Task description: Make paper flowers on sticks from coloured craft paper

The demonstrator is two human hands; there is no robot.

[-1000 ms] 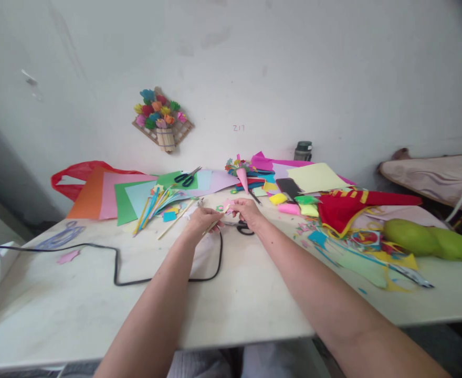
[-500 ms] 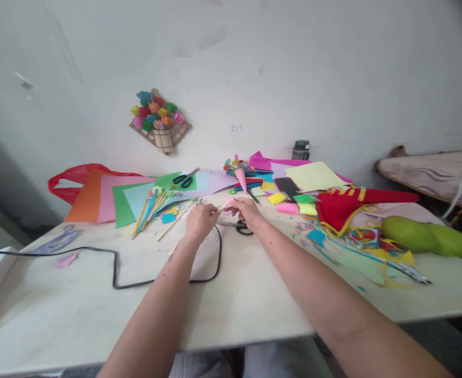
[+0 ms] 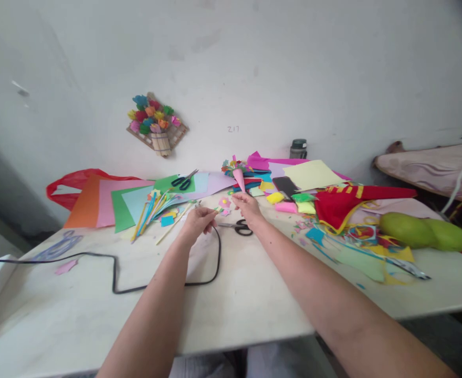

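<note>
Over the middle of the table, my left hand (image 3: 201,222) has its thumb and fingers pinched together; anything in the pinch is too small to make out. My right hand (image 3: 248,207) is also closed, with its fingertips near a pink paper flower (image 3: 224,202) that has a yellow centre. The flower shows in the gap between the hands, beside a small pink paper piece (image 3: 226,212). Below my right hand lies a pair of black-handled scissors (image 3: 243,227), blades pointing left. A black cable (image 3: 219,257) curves close under my left hand.
Behind the hands stands a pink paper cone (image 3: 238,177) of small flowers. Coloured sheets (image 3: 126,210), paper strips (image 3: 148,215) and other scissors (image 3: 184,181) lie left. A phone (image 3: 285,187), clay packets (image 3: 286,207), red cloth (image 3: 335,207) and green fruit (image 3: 404,231) lie right.
My hands have drawn apart: the left fingertips moved slightly down and left, the right hand slightly up. The pink flower and the scissors' blades between them now show more clearly.
</note>
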